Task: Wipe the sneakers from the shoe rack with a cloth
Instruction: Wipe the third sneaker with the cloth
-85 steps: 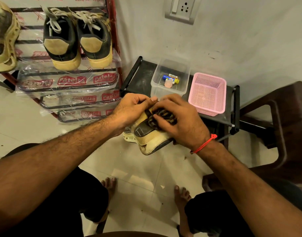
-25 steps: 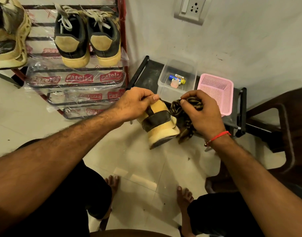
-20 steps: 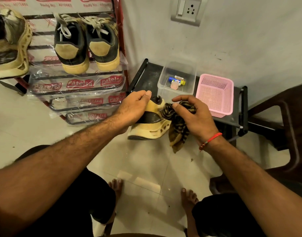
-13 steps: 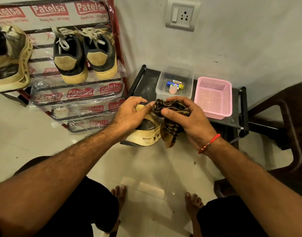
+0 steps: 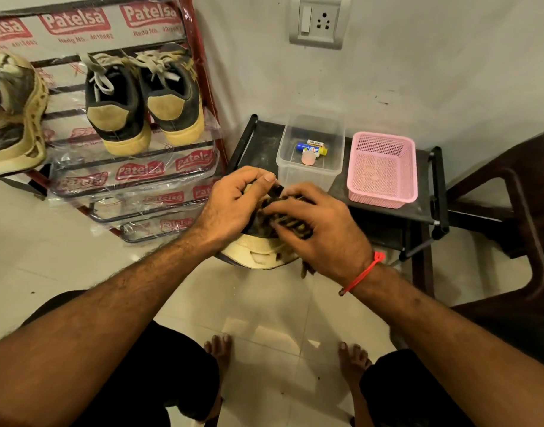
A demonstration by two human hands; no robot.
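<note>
I take the sneaker (image 5: 258, 252) in hand as my landmark and read across from its left. Up and to its left stands the shoe rack (image 5: 202, 72), carrying a dark pair with tan heels (image 5: 144, 103) and, further left, a worn cream shoe (image 5: 14, 118). My left hand (image 5: 233, 204) grips the sneaker's upper, fingers curled over it, holding it off the floor in front of my knees. Just right of that, my right hand (image 5: 320, 223) is closed round the cloth (image 5: 292, 224), a dark striped rag bunched and pressed on top of the sneaker. I judge the sneaker light but stiff in its thick cream sole, so the sole edge or heel is the firm place to hold; the upper will give under pressure. The cloth is soft and limp, best kept wadded in the palm. Behind and right of the sneaker, a black table (image 5: 387, 217) bears a clear tub (image 5: 310, 174) and a pink basket (image 5: 381, 192).
</note>
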